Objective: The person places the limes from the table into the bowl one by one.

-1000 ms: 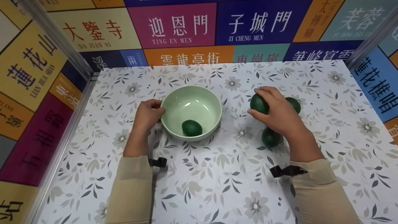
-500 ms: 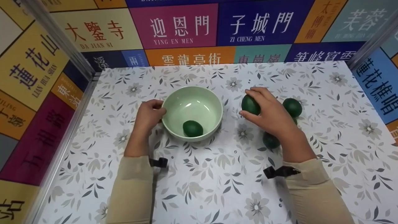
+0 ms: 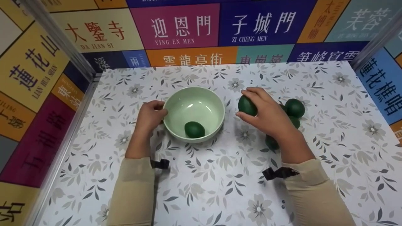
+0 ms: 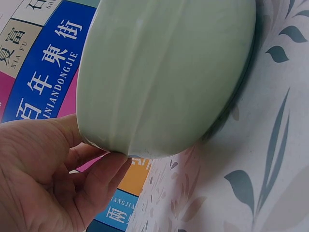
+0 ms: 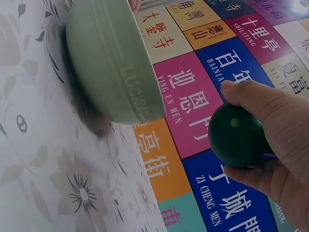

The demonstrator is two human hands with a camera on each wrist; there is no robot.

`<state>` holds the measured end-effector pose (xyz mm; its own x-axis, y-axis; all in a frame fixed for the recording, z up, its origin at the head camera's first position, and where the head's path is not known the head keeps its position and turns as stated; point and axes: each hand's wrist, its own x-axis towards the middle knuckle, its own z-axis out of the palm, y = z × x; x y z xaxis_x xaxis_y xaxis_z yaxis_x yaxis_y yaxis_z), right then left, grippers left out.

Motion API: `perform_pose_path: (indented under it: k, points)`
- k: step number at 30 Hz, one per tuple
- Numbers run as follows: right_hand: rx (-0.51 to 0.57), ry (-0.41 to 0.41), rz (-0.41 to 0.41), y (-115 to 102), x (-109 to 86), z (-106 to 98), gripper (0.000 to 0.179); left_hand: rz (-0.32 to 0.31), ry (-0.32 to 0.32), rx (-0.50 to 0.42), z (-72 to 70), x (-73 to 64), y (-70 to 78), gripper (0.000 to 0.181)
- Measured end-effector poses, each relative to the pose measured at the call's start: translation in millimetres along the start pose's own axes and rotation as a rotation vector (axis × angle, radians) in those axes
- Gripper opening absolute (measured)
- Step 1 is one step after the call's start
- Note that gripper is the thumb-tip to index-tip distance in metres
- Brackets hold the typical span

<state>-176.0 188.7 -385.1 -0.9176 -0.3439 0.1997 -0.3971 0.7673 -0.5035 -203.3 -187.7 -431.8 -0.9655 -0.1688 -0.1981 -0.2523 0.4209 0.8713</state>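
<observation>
Green fruit (image 3: pixel 247 105), right of frame centre: we clamp it in our right hand (image 3: pixel 268 116), our left hand (image 3: pixel 149 116) pinching the central bowl (image 3: pixel 205 105) (a low, gentle release seems best).

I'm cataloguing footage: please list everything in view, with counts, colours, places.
Table: one, floral white-and-grey, in the centre
Bowl: one, pale green, on table
Fruits: six visible, dark green; one in bowl, one held, four (some partly hidden) on table
Wall panels: many, multicoloured, around table
Posts: two, silver, far corners
Wrist devices: two, black, at wrists
Sleeves: two, beige, on forearms
Left hand: one, bare, on bowl's rim
Right hand: one, bare, gripping fruit
</observation>
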Motion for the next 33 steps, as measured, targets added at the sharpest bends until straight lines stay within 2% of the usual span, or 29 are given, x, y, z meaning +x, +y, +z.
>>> perform_pose_path:
  k: [6, 28, 33]
  points:
    - [0.014, -0.009, -0.024, -5, 2.5, 4, 0.073, 0.001, -0.011, -0.023, -1.8, -1.7, 0.0, 0.037]
    - [0.045, -0.054, -0.047, -30, 10.6, 22, 0.074, 0.003, 0.005, 0.006, -0.5, -1.7, -0.1, 0.033]
    - [0.059, -0.035, -0.085, -35, 12.0, 25, 0.073, -0.012, -0.012, -0.025, -1.1, -1.1, 0.9, 0.032]
